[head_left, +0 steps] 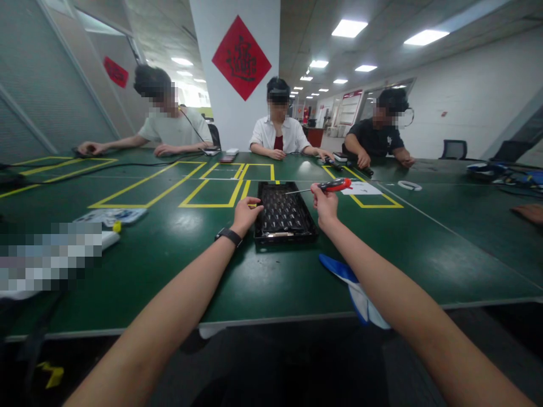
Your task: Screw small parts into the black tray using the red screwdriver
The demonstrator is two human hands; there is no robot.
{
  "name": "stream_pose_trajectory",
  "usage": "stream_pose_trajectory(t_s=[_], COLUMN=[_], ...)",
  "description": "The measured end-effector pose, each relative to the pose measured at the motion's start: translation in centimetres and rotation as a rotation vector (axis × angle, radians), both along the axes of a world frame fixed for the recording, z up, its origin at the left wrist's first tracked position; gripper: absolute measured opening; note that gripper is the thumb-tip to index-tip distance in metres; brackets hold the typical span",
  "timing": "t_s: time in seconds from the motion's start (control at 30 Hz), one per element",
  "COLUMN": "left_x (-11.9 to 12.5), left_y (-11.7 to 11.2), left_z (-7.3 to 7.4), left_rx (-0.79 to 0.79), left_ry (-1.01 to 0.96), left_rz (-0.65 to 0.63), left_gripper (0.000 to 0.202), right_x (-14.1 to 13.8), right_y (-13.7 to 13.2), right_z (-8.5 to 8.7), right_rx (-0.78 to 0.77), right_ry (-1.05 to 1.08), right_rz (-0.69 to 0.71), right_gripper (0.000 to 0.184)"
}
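Note:
A black rectangular plastic tray (pixel 311 229) lies on the green table in front of me, with rows of small shiny shapes inside it. My left hand (pixel 246 216), a dark band on its wrist, is at the tray's left edge with thumb and fingers closed on the rim. My right hand (pixel 326 208) grips a screwdriver (pixel 335 185) with a red and black handle. Its thin metal shaft points left over the far part of the tray, and I cannot tell whether the tip touches anything.
Yellow tape rectangles mark the green table (pixel 169 271). A blue and white glove (pixel 360 294) hangs over the near edge beside my right forearm. White paper (pixel 360 188) and a white ring (pixel 409 185) lie farther right. Three people sit across; another person's hand (pixel 528 212) shows at right.

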State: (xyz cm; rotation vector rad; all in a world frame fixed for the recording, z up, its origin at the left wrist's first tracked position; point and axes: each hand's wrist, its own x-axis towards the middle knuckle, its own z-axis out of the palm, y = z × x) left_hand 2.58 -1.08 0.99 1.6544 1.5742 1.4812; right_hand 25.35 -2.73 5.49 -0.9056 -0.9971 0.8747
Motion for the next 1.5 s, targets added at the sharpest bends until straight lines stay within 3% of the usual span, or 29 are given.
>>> stream_pose_trajectory(t_s=[0.07,0.3,0.5,0.63,0.93,1.13,1.23,1.33,1.5], left_x=[0.1,0.6,0.7,0.7,-0.2,-0.5,-0.6,-0.3,0.8], left_y=[0.0,-0.4,-0.5,-0.2,0.5,0.4,-0.4,-1.8,-3.0], left_z=[-0.5,-0.3,-0.3,-0.5,-0.7,-0.9,-0.2,1.3,3.0], left_rx=[-0.06,-0.088,-0.12,-0.121,-0.119,-0.048,-0.037,0.133,0.249], left_ry=[-0.064,-0.107,-0.136,-0.111,0.052,0.212,0.276,0.405,0.472], left_rz=[0.013,0.019,0.018,0.039,-0.027,0.019,0.052,0.096,-0.08], left_gripper=[0.025,0.024,0.023,0.022,0.025,0.022,0.022,0.024,0.025], right_x=[-0.1,-0.4,-0.5,-0.4,-0.5,-0.5,-0.7,-0.8,-0.8], right_y=[0.2,0.6,0.7,0.8,1.3,1.9,1.8,1.5,1.1], right_z=[-0.6,-2.1,-2.6,-2.6,-2.6,-2.9,-2.7,-2.3,-2.0], right_rx=[0.005,0.002,0.036,0.055,0.084,0.03,-0.01,-0.039,-0.049], right_ry=[0.005,-0.193,-0.303,-0.328,-0.128,0.049,0.176,0.234,0.255], right_rz=[-0.04,0.067,0.144,0.105,0.053,0.067,0.144,0.188,0.191], right_gripper=[0.028,0.033,0.035,0.033,0.028,0.025,0.024,0.023,0.024])
